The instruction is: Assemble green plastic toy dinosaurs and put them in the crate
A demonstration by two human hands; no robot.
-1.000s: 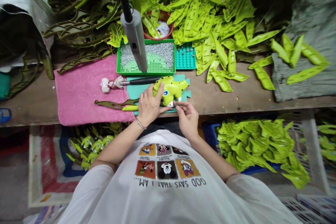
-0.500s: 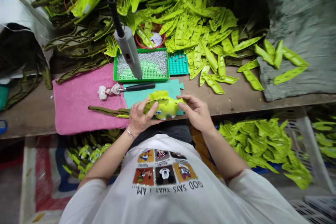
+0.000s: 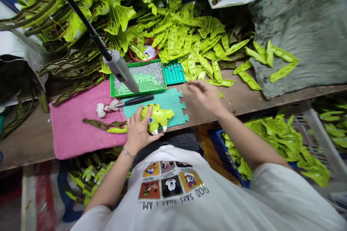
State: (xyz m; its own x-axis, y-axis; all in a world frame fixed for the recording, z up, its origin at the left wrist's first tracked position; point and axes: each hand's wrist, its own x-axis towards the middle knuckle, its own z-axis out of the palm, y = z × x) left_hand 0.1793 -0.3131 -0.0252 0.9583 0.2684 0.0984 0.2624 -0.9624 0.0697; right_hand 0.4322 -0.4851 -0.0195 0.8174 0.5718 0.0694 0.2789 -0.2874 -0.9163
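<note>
Rough wooden workbench (image 3: 25, 149) runs across our view, with lime-green moulded plastic pods (image 3: 187, 39) heaped toward the back and olive-green plastic leaf frames (image 3: 69, 65) massed at the back left. We find the lime-green plastic dinosaur toy (image 3: 157, 117) at the near edge of a teal foam mat with jigsaw-cut edges (image 3: 162, 106). The left hand (image 3: 138, 133) lies over it with fingers spread across its body, apparently pressing down to keep the rounded shape from rolling. The right hand (image 3: 206, 95) is off the toy, out over the bare bench beside the mat, its thumb and fingers (image 3: 191, 85) drawn together; we cannot tell whether they pinch anything small. A green plastic tray of tiny silver studs (image 3: 138, 79) and a teal pegboard (image 3: 174, 73) sit just beyond the mat, seemingly kept within easy reach. A grey cylindrical tool (image 3: 120, 71) hangs on a black cable over the tray, probably so it needs no bench space. A black-handled awl (image 3: 138, 100) lies on the mat, its metal tip reaching a small white bundle (image 3: 107, 108) on a pink terry towel (image 3: 67, 130).
</note>
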